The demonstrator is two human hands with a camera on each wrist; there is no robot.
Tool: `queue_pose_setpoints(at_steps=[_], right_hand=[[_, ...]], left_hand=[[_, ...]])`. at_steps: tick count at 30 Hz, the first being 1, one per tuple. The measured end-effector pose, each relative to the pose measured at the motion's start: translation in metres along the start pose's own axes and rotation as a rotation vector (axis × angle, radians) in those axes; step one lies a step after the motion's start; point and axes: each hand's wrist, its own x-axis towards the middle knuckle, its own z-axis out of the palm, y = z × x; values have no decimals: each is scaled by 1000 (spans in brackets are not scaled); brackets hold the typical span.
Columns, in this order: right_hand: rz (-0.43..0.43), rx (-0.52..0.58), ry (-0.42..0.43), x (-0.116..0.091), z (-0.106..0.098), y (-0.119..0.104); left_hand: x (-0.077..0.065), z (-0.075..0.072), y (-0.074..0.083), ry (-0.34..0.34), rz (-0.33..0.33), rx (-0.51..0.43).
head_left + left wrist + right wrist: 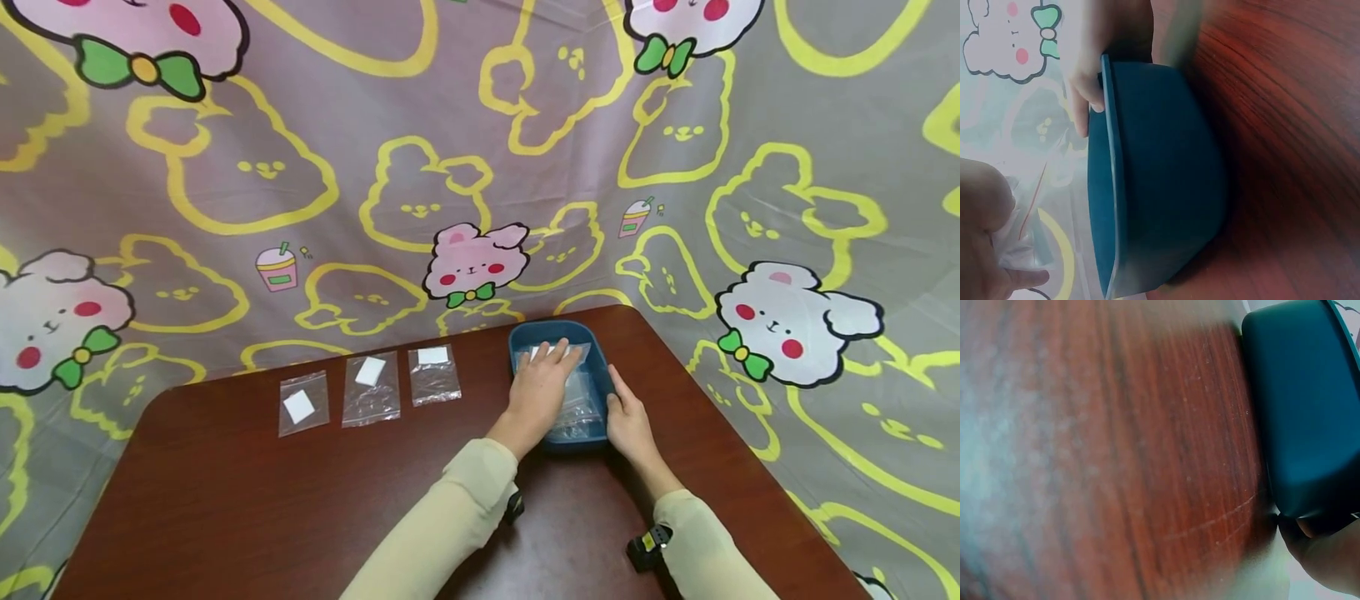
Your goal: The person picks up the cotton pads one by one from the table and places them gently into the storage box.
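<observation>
A blue plastic bin (576,445) stands on the table near its back right edge. Clear zip bags (577,404) lie inside it. My left hand (536,395) reaches over the bin with its fingers spread across a clear bag with a white card in it. The left wrist view shows that clear bag (1019,250), which has a red line along it, between thumb and fingers above the rim. My right hand (633,429) grips the bin's right side, its fingertips (1094,97) over the rim. Low in the right wrist view, part of the right hand is against the bin.
Three clear bags, each with a white card, lie in a row left of the bin: a left one (303,406), a middle one (371,389) and a right one (435,375). A patterned cloth (360,200) hangs behind the dark wooden table (247,492).
</observation>
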Motion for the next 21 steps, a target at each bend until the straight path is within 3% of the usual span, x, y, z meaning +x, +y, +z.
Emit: queue_pose_setpoints(at_steps=[21], right_hand=[[5, -18, 14, 1, 0, -2]], left_hand=[[16, 9, 8, -6, 1, 21]])
